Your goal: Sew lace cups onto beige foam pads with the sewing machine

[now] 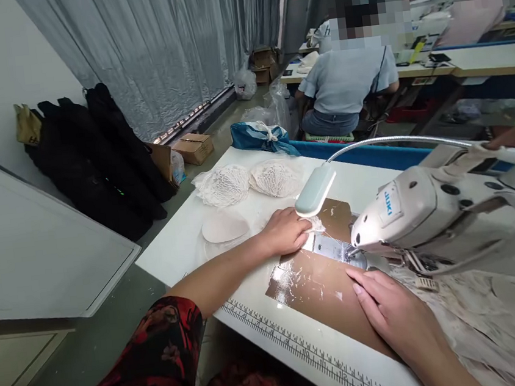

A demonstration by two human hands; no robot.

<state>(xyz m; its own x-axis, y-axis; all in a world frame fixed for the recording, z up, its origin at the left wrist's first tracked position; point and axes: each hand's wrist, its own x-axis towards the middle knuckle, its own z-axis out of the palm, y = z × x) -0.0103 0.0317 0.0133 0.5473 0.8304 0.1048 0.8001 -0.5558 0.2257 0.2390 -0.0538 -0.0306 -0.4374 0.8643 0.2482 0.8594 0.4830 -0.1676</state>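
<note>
My left hand point(288, 231) has its fingers curled on a piece of white lace point(317, 224), left of the sewing machine point(406, 208). My right hand point(389, 308) rests on the brown cardboard point(328, 299) in front of the machine, fingers stretched out and nothing seen in them. Between the hands lies the metal needle plate point(330, 248), lit from above. Two lace-covered cups point(225, 184) sit side by side at the table's back left. Nearer my left forearm is a smooth beige cup point(225, 226).
A lamp head point(316, 190) on a bendable neck hangs over my left hand. Cream lace fabric point(491, 316) is heaped at the right. A printed ruler point(301, 348) runs along the table's front edge. Beyond the table, a person point(342, 86) sits facing away.
</note>
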